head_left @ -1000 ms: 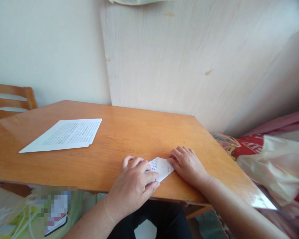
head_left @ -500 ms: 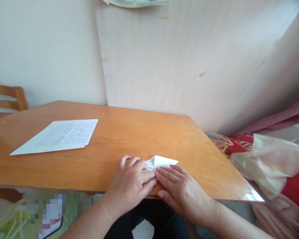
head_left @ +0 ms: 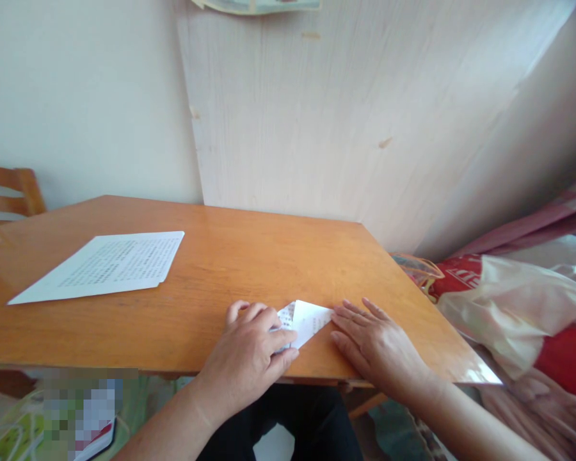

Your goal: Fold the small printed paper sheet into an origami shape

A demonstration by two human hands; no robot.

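A small folded paper (head_left: 311, 320), white with printed characters, lies on the table close to its front edge. My left hand (head_left: 254, 342) rests over its left part with bent fingers, holding it against the tabletop and hiding that side. At the paper's right-hand tip is my right hand (head_left: 377, 342), flat on the table with fingers stretched out and the fingertips touching the tip.
A stack of printed sheets (head_left: 120, 262) lies on the left of the wooden table (head_left: 249, 250). Plastic bags (head_left: 523, 307) are heaped beyond the right edge. A wooden chair (head_left: 26, 192) stands at far left, and a pale wall (head_left: 288, 128) rises behind.
My right hand has slid right along the paper to its tip, uncovering more of its right flap. My left hand stays on the paper. The view has shifted slightly.
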